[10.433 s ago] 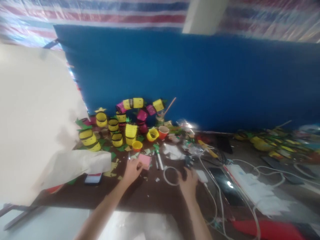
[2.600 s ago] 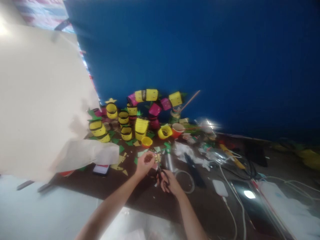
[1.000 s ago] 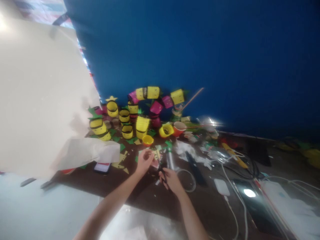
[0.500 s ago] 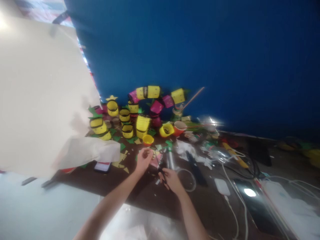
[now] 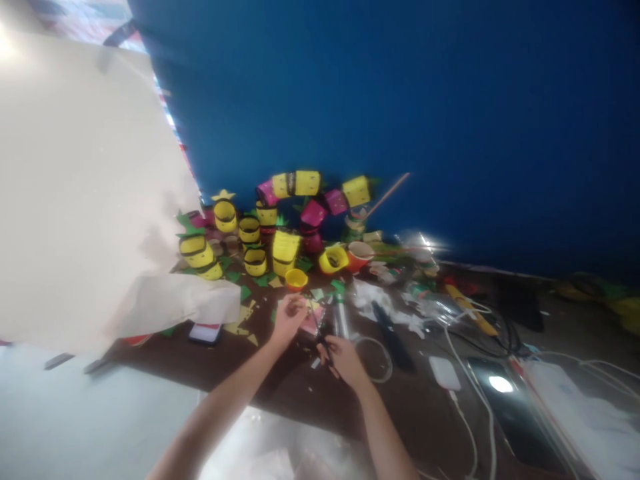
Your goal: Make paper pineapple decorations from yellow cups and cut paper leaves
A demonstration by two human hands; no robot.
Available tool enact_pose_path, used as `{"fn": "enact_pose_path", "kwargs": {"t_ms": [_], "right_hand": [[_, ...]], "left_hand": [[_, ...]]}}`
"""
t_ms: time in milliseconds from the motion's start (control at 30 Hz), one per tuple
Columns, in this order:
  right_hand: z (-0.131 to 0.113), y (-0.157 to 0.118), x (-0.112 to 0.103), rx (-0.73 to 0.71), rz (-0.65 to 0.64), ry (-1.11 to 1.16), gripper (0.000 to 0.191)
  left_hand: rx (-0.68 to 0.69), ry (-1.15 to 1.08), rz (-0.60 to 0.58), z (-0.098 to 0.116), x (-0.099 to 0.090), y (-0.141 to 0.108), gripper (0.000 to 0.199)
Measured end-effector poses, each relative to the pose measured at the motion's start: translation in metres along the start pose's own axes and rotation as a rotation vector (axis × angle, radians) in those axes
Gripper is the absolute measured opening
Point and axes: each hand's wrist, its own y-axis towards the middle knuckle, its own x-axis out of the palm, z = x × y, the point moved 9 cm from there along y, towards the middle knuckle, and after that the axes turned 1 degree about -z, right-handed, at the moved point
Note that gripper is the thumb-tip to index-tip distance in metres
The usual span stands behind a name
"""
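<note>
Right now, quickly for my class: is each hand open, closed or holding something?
Left hand: curled by the pink piece; grip too blurred to tell.
Right hand: closed, holding dark scissors.

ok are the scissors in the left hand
No, the scissors are in the right hand, their dark handles at its fingers, with the left hand apart from those handles.

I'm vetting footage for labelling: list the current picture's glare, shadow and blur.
Head view: bright glare on the dark glossy device at right; head view: soft shadow on the white panel at left; head view: yellow shapes at the right edge smeared, scissors in the right hand too soft for fine detail.
</note>
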Motion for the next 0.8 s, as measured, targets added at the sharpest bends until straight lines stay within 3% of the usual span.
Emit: {"fn": "enact_pose_path", "kwargs": {"t_ms": [800], "right_hand": [[0.000,-0.002,-0.001,0.008,-0.011,-0.016,0.040]], "left_hand": [[-0.052,-0.044,0.051,0.010,-0.001,-0.002,0.028]]}}
